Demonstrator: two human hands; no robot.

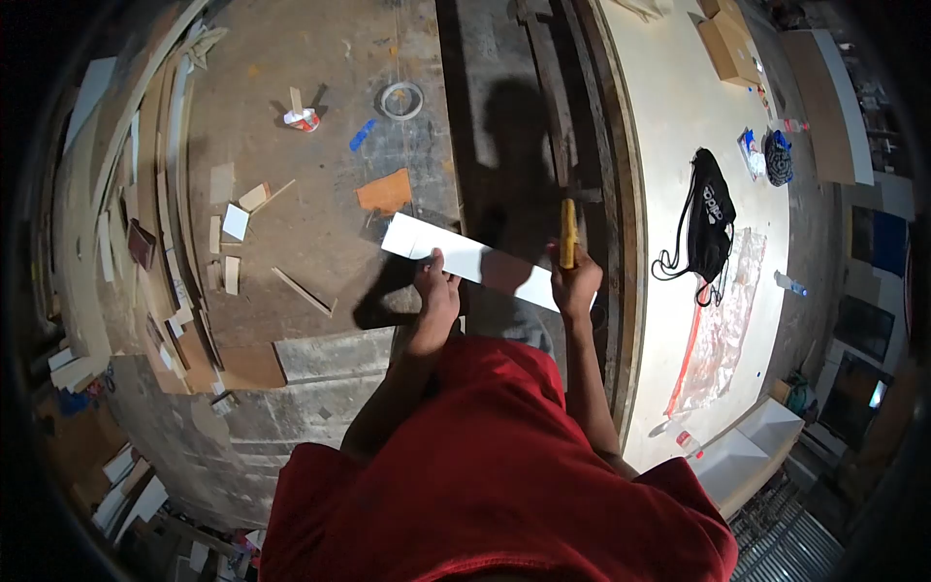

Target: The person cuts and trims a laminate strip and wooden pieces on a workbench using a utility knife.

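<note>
Strewn with wood offcuts (235, 222), the brown table (320, 184) is partly covered by a white strip (469, 257) pinched in the left hand (439, 294). Beyond the table's right edge, a yellow tool (568, 231) is clasped by the right hand (579, 283). Both are taken up; what remains cannot be told.

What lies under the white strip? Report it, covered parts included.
Brown worktop shows around the left end of the white strip, and a dark area shows farther right. Whatever is directly beneath is covered and cannot be seen.
</note>
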